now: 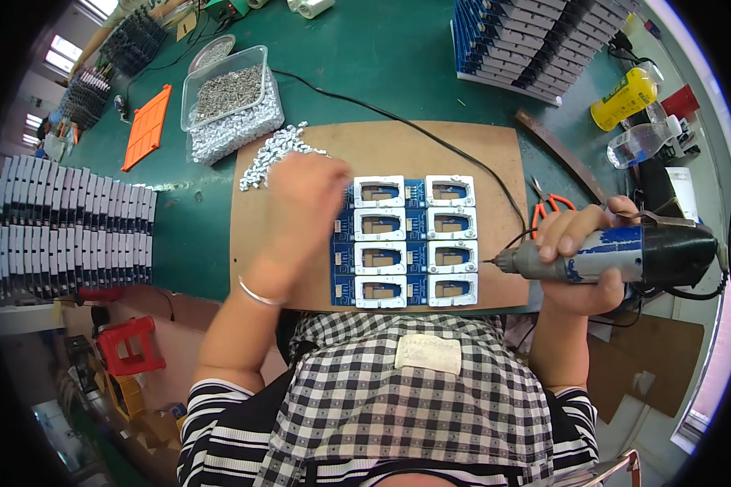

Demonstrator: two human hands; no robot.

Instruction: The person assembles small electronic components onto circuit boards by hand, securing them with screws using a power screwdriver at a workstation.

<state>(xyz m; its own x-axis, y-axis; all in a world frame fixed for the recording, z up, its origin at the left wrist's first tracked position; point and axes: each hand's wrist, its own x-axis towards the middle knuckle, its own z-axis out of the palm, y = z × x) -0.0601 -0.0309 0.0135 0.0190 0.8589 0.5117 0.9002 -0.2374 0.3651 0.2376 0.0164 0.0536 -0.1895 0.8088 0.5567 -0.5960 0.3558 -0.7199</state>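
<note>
My right hand (581, 252) is wrapped round an electric screwdriver (605, 256), held nearly level with its bit pointing left toward the boards. Several blue circuit boards (416, 231) with white rectangular frames (380, 189) lie in two columns on a brown board (292, 243). My left hand (309, 191) is over the upper left corner of these boards, just below a loose pile of small white parts (276, 154). Its fingers are bunched together, slightly blurred; what they hold, if anything, I cannot make out.
A clear plastic tub (231, 109) holds screws and white parts behind the pile. Stacks of boards (69, 227) stand left and far right. Orange-handled pliers (551, 207), a dark bar (560, 154) and bottles (625, 97) lie to the right. A black cable (414, 126) crosses the table.
</note>
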